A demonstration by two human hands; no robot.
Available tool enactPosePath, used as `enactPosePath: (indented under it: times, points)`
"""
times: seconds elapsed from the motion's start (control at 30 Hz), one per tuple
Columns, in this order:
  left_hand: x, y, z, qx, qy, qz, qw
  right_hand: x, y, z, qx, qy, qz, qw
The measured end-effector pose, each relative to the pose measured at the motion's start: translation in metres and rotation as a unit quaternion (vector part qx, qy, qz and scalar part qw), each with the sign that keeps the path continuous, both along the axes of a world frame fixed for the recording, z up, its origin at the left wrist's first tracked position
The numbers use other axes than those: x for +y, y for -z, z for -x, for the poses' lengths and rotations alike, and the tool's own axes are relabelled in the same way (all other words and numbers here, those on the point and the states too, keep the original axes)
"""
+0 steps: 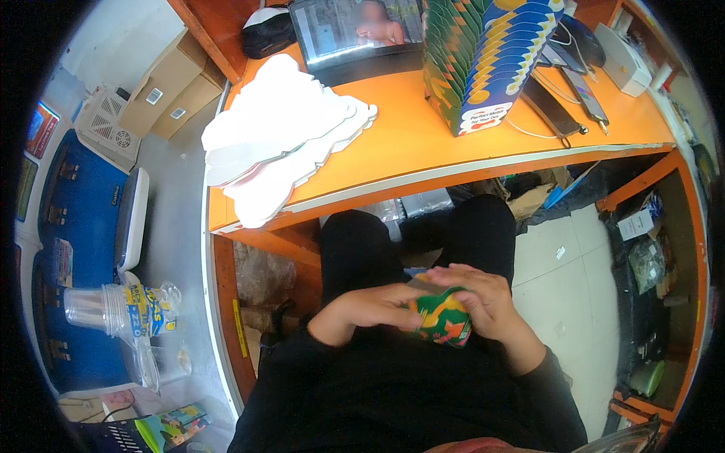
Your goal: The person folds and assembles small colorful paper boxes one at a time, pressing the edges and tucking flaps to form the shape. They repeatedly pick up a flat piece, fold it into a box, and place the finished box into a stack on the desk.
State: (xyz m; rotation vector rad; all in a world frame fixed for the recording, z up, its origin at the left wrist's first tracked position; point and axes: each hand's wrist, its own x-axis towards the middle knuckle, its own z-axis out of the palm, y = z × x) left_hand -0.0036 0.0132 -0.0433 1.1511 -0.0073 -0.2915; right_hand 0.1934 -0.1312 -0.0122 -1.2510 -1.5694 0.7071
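Low over my lap, both hands are closed around a small green printed paper carton (444, 321) with yellow and red shapes on it. My left hand (381, 306) grips its left side, fingers across the front. My right hand (487, 298) wraps its right side and upper edge, with the thumb on the green face. Part of the carton is covered by my fingers. Beyond them on the orange desk (400, 113), a tall nested stack of similar printed cartons (483, 68) stands at the right. A loose pile of white die-cut paper blanks (279, 128) overhangs the desk's front edge at the left.
A tablet (355, 38) leans at the back of the desk. Phones (555, 113) and cables lie right of the stack. Clear plastic cups (113, 309) sit on the grey surface at the left, below cardboard boxes (170, 87). An orange shelf (683, 302) borders the right.
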Motion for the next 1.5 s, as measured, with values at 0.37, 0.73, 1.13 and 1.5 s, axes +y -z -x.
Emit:
enactPosePath:
  times: [0.37,0.73,1.13,1.5]
  points:
    - [-0.039,-0.029,0.008,0.143,-0.187,-0.147,0.961,-0.007,0.034,0.025,-0.027,0.08,-0.071,0.994]
    - [-0.042,-0.029,0.01,0.142,-0.197,-0.199,0.949,-0.001,0.02,0.03,-0.091,0.068,-0.011,0.993]
    - [-0.046,-0.02,0.011,0.122,-0.22,-0.111,0.962,-0.001,0.009,0.017,-0.009,-0.015,0.037,0.999]
    - [-0.039,-0.027,0.011,0.081,-0.163,-0.076,0.98,0.002,0.01,0.008,0.266,-0.066,0.234,0.933]
